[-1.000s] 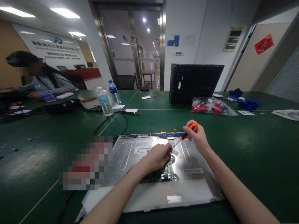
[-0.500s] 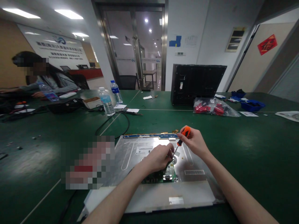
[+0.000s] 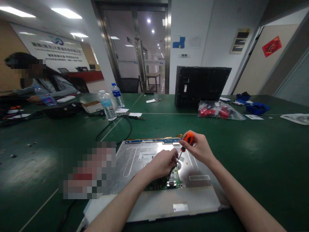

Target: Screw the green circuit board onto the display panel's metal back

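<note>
A bare metal display panel (image 3: 145, 203) lies flat on the green table in front of me, with a blue strip along its far edge. A small green circuit board (image 3: 169, 183) sits on its middle. My right hand (image 3: 199, 148) grips an orange-handled screwdriver (image 3: 186, 140), tilted so its tip points down at the board. My left hand (image 3: 162, 165) rests curled on the board, fingers pinched beside the screwdriver's shaft; what they hold is hidden.
Two water bottles (image 3: 107, 105) and a black cable (image 3: 113, 125) lie at the back left, near a seated person (image 3: 45, 85). A black monitor casing (image 3: 201, 86), a bag of red parts (image 3: 218, 111) and blue items (image 3: 257, 108) stand at the back right.
My right hand has moved left and down with the screwdriver, bringing it steeper and its tip closer to the board. My left hand has stayed on the board.
</note>
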### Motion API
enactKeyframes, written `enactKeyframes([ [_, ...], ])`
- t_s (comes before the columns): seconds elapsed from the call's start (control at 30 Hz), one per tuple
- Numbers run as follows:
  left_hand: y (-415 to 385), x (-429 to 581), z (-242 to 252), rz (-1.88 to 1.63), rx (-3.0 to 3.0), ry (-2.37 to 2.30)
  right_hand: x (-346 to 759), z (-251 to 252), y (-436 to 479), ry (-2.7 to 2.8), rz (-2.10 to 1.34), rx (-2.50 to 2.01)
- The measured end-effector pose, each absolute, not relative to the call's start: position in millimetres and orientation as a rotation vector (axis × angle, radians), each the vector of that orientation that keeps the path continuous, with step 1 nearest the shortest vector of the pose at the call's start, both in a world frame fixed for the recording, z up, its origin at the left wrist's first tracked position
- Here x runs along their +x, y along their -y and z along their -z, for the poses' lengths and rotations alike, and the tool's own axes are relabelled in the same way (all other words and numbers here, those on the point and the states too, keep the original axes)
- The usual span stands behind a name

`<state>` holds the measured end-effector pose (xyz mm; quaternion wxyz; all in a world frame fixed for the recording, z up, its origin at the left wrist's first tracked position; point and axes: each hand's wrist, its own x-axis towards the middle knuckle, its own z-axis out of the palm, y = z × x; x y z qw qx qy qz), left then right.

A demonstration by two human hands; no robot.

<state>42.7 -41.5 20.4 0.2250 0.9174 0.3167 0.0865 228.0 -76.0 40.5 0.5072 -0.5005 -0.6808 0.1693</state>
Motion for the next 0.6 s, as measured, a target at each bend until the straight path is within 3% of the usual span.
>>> enactKeyframes([
  [0.6,41.3,42.2,-18.5,-0.242,2.539,-0.879,226.2,-38.9,76.8,1.674,-0.358,-1.223],
])
